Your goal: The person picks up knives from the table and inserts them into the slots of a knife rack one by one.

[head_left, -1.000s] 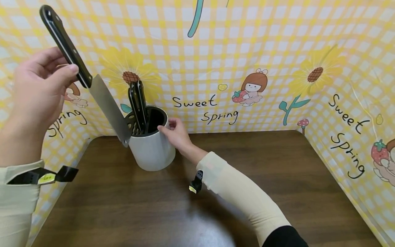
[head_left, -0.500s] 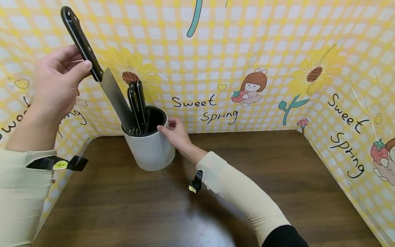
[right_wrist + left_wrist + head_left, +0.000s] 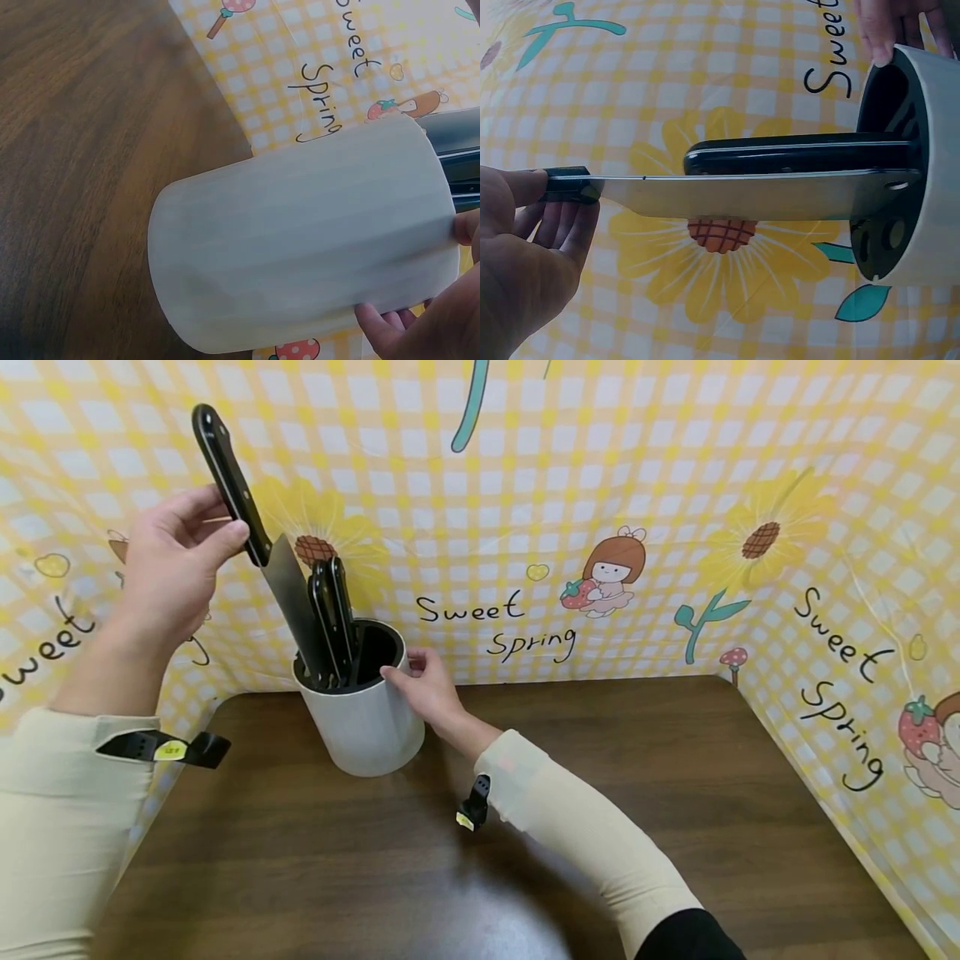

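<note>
My left hand pinches the black handle of a broad-bladed kitchen knife between thumb and fingers. Its blade slants down to the mouth of a white round knife holder with a dark insert. In the left wrist view the holed end of the blade lies over the slotted insert; whether it has entered a slot I cannot tell. Beside the blade, several black handles stand up out of the holder. My right hand grips the holder's right side, thumb at the rim, fingers against the outer wall.
The holder stands on a dark wooden table, near its back edge. Behind and at the sides hangs a yellow checked cloth with printed flowers and lettering. Black straps sit on both sleeved wrists.
My left hand has moved right with the knife, bringing the blade's end from outside the holder's left rim to over its mouth, then slightly lower. My right hand stays on the holder.
</note>
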`<state>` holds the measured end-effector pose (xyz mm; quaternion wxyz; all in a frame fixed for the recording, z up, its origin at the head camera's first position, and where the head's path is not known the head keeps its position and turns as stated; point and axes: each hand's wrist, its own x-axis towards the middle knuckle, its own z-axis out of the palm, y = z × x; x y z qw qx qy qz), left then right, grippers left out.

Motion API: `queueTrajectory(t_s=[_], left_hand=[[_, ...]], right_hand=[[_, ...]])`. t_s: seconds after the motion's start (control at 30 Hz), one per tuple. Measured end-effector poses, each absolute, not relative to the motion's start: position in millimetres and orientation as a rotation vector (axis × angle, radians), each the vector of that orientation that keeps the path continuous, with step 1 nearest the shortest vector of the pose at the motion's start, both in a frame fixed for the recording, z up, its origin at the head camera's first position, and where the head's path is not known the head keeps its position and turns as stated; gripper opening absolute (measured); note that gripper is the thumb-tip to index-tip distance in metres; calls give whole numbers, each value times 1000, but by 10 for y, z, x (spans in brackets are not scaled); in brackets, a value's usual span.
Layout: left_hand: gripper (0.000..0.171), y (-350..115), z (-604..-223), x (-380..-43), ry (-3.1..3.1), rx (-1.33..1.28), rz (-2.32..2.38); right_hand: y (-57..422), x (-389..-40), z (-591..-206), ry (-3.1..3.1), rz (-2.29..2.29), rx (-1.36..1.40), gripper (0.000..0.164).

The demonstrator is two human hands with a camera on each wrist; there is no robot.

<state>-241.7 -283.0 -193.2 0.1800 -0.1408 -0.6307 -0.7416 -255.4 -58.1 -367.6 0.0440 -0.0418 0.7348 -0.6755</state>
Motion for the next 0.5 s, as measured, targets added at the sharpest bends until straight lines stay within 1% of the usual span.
queueTrajectory(t_s=[0.2, 0.5], left_hand=[[37, -2807, -2046, -2417, -1844, -427, -2041], [41, -2817, -2249, -2409, -2053, -369, -1888]], right_hand=[[-580, -2547, -3692, 2243, -2061, -129, 45], [-568, -2522, -3690, 2256, -2055, -143, 44]])
